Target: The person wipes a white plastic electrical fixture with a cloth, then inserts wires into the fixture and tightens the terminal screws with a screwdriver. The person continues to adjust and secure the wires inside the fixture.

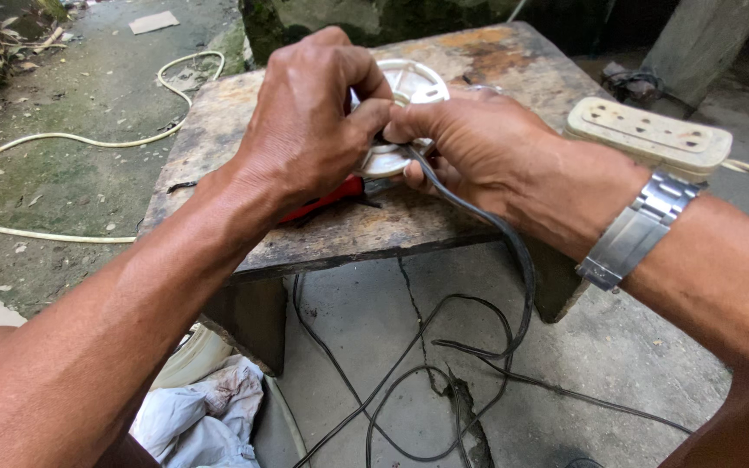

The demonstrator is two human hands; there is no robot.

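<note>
White round plastic fitting (409, 87): being held just above the far middle of the tabletop, between both hands; its ribbed top disc is showing above the fingers, and a lower white part is showing at (383, 161).
Left hand (309, 121): curling closed over the left side of the fitting, thumb and forefinger pinching at the point where the cable is meeting it.
Right hand (478, 147): closing around the right side of the fitting from below, fingertips pressing against the left hand's fingertips; a silver metal wristwatch (639, 230) is sitting on its wrist.
Black flat electrical cable (487, 225): running out from between the fingertips, hanging over the near edge of the tabletop and lying in loose loops on the cracked concrete floor (617, 347).
Worn wooden tabletop (218, 121): stained and weathered, carrying the things beneath the hands.
Red-handled tool (327, 198): lying on the tabletop under the left wrist, mostly hidden, so its kind cannot be told.
Cream plastic multi-socket power strip (648, 134): resting at the right edge of the tabletop, just behind the right wrist.
Pale cream hose or cord (62, 139): lying in a wide curve on the mossy ground to the left, well apart from the hands.
White crumpled cloth (201, 412): lying low on the left, beside the tabletop's support.
</note>
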